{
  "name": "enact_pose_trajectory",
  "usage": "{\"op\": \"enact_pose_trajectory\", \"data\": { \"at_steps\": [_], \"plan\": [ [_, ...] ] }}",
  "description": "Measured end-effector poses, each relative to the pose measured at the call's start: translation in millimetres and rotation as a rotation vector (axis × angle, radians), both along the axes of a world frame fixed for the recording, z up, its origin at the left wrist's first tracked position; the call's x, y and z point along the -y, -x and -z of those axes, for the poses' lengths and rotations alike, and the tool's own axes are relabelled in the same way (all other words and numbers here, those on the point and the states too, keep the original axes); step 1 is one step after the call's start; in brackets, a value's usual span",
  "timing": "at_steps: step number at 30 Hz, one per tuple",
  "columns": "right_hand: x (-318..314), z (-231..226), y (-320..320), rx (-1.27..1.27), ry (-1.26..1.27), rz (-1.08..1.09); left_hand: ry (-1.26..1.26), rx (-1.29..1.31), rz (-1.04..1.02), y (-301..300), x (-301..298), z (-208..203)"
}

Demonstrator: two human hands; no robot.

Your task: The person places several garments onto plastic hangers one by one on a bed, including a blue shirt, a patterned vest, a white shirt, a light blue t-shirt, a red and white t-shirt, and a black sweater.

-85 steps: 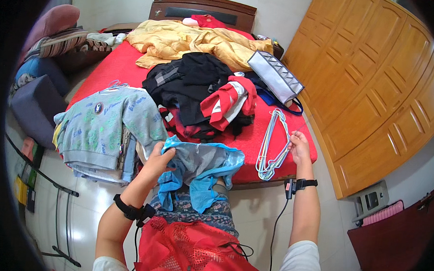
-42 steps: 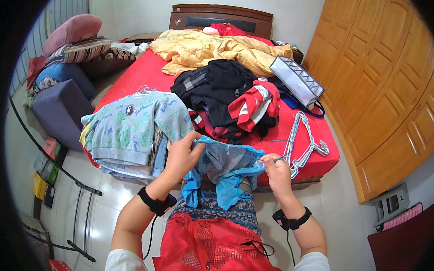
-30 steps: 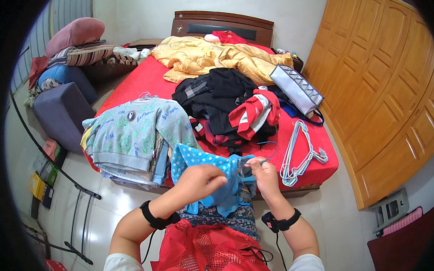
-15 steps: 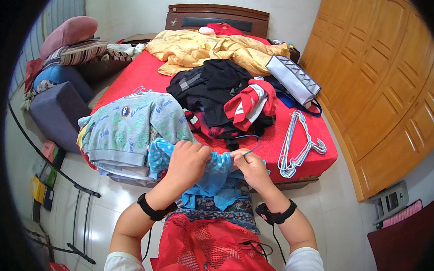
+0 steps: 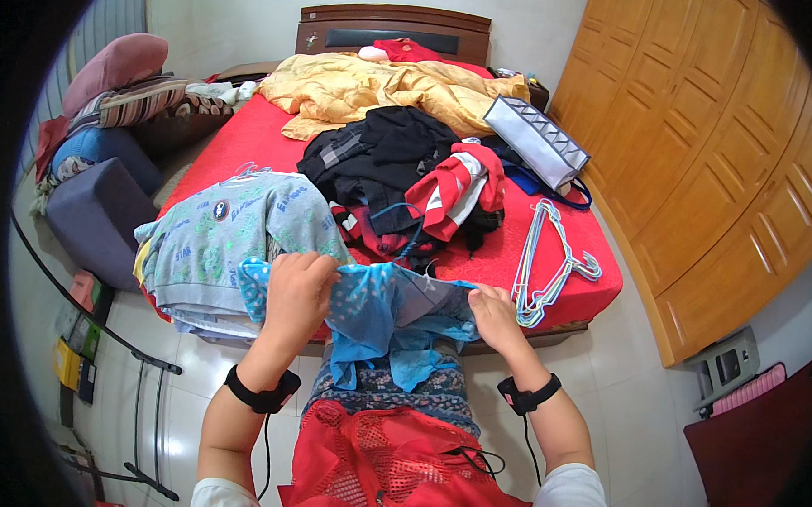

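Between my two hands a blue garment with white dots [image 5: 372, 302] is stretched out sideways, its lower part hanging over my lap. My left hand [image 5: 298, 292] is closed on the garment's left part, next to a pile of grey-blue printed sweatshirts [image 5: 235, 228]. The fingers of my right hand [image 5: 498, 316] pinch its right end. From the garment's top edge rises the curved blue hook of a hanger [image 5: 416, 222]; the rest of that hanger is hidden in the cloth.
On the red bed [image 5: 477, 279] lie a heap of dark clothes [image 5: 383, 157], a red-and-white garment [image 5: 463, 193], several wire hangers [image 5: 546, 269], a white-grey storage box [image 5: 538, 141] and a yellow quilt [image 5: 368, 89]. A black metal rack [image 5: 143, 360] stands at left, wooden wardrobes [image 5: 700, 158] at right.
My hands have moved apart, the left one leftward and the right one rightward, pulling the dotted garment wider. The hanger's hook now stands higher and farther left. The whole view has shifted slightly.
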State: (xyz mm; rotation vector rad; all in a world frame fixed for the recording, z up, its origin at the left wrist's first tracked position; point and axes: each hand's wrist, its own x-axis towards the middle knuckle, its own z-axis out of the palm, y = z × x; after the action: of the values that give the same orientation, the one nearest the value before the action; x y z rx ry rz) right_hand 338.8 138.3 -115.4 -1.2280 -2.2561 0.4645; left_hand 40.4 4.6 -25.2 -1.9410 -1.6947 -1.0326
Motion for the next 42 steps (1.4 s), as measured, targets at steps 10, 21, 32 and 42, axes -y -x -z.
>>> {"op": "enact_pose_trajectory", "data": {
  "at_steps": [10, 21, 32, 42],
  "plan": [
    [-7.0, -5.0, -10.6, 0.03, -0.226, 0.117, -0.075, 0.133, -0.103, 15.0, 6.0, -2.6],
    [23.2, -49.0, 27.4, -0.366, -0.166, -0.23, 0.015, 0.259, -0.116, 8.6, 5.5, 7.9],
    [16.9, -63.0, 28.3, -0.331, -0.397, -0.077, 0.07, 0.485, -0.053, 8.0, 8.9, 19.3],
    [4.8, -48.5, 33.1, -0.286, -0.225, -0.222, 0.051, 0.422, 0.043, 5.0, 7.5, 21.0]
  ]
}}
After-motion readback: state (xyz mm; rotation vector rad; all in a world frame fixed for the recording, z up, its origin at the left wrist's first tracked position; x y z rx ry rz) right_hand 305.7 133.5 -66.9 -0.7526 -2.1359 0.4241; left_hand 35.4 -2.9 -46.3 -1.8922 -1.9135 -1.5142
